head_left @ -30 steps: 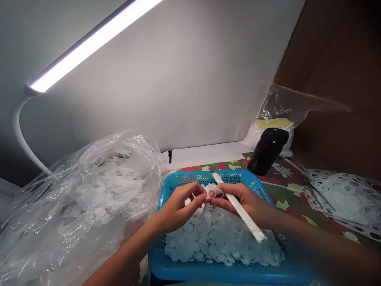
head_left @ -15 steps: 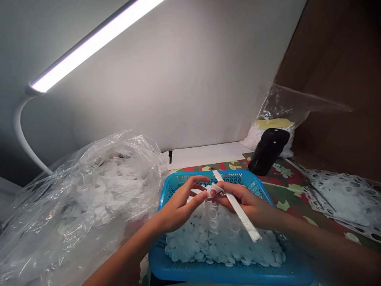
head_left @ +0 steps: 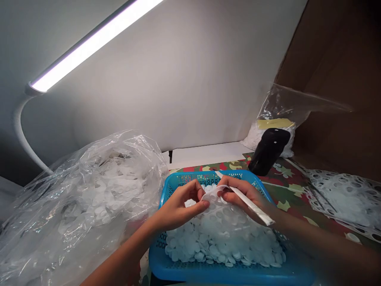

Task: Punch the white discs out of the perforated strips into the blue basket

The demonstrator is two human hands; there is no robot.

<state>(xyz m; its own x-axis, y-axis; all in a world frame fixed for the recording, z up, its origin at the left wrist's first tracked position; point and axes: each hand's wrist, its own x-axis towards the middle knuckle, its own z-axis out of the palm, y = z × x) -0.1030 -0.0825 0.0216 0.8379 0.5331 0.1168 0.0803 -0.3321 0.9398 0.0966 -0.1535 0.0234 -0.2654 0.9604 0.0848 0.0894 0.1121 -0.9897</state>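
Observation:
Over a blue plastic basket (head_left: 232,275), my left hand (head_left: 181,208) pinches the left edge of a thin translucent plastic sheet (head_left: 212,195) with round holes, thumb and fingers closed on it. My right hand (head_left: 245,192) grips the same sheet from the right. Held in that hand too is a slim tool wrapped in white (head_left: 253,207), slanting with its narrow dark tip pointing away toward the basket's far rim. Under both hands lie many small translucent discs (head_left: 208,248). The sheet's lower part blends with the discs, so its edge is hard to make out.
A large clear bag (head_left: 113,186) of white pieces stands on the left. To the right are a black bottle-like object (head_left: 269,153), a clear bag with a yellow label (head_left: 274,124) and a heap of perforated sheets (head_left: 345,198). A lit lamp (head_left: 98,43) hangs above.
My left fingers, spread beside the sheet before, have closed on its edge. The sheet is now stretched between both hands. The white-wrapped tool has shifted slightly right and tilted flatter.

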